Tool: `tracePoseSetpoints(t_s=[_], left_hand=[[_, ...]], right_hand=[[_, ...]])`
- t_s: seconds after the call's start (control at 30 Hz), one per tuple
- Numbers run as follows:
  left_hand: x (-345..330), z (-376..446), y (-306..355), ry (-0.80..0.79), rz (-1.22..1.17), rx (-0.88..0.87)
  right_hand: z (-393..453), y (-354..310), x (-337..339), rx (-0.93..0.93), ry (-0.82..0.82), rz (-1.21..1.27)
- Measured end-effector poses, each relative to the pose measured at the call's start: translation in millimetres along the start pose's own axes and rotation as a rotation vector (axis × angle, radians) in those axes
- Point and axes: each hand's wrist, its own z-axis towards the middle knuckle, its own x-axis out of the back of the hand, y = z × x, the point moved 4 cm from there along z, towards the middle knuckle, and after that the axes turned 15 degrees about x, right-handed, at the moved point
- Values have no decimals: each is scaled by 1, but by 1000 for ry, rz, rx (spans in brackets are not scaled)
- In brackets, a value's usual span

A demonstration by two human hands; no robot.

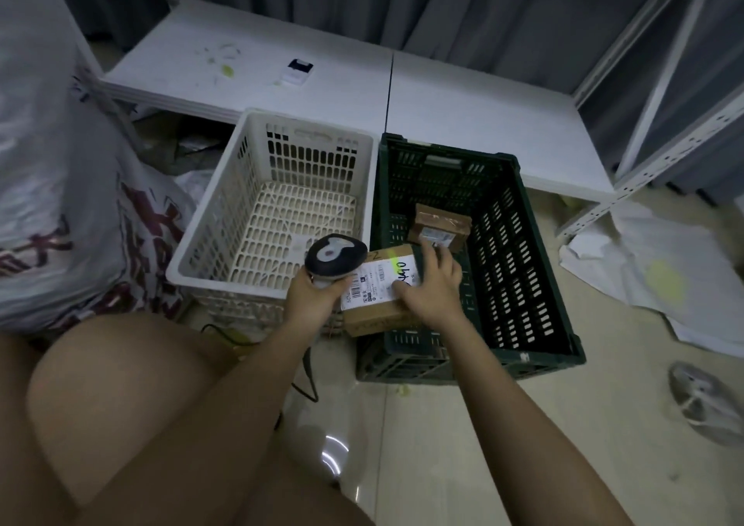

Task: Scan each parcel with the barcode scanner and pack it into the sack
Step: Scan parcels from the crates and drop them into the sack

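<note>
Head view: left hand (316, 290) reaching forward over the floor, fingers curled tight round the handle of a grey-and-black handheld barcode scanner (335, 259), scanner head tipped toward the parcel just beside it. Right hand (432, 284) stretched forward too, palm down, fingers spread over the far right part of a brown cardboard parcel with a white shipping label (378, 292), thumb pressed against the near edge of the label, so clamped on the box rather than lying loose. Parcel held tilted at the near left corner of a dark green slatted plastic crate (523, 243), partly over its rim. Label facing up, printed with barcodes and marked with black handwritten figures; a greenish streak of light across its far end. Second, smaller brown taped cardboard box (441, 227) lying inside the green crate, further back. Cream slatted plastic basket (241, 203) touching the crate's left side. Large white woven sack with red lettering (60, 203) bulging at far left, well apart from the parcel. Low white shelf board (463, 98) behind both containers, a small white-and-black device (296, 71) resting on it.
</note>
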Motion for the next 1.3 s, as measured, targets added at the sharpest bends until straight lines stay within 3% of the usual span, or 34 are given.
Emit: tracePoseSetpoints(t_s=[0.07,0.13,0.2,0.27,0.37,0.5,0.57,0.77,1.1,1.17,1.3], left_hand=[[-1,6,-2,-1,-23,3],[-2,10,-4,-15,-40,12],[0,13,-5,-23,-52,18],[2,18,-6,-24,-74,16],[8,21,-6,26,-97,9],[12,23,-7,90,-187,12],[10,21,-8,82,-173,27],[-8,11,-12,-92,-97,41],[-9,6,-7,-161,-58,18],[-6,3,0,-153,-73,-3],[2,1,20,-110,-70,-100]], right_hand=[[33,-10,3,89,-153,-215],[59,-16,0,49,-331,-234],[71,-18,-4,-55,-466,-55],[68,-13,-5,-163,-491,157],[53,6,-6,-248,-353,425],[18,30,-11,-309,82,715],[-4,40,-20,-345,183,786],[-35,37,-22,-287,110,692],[1,18,1,-415,-186,603],[3,15,5,-349,-111,670],[7,8,22,-127,252,771]])
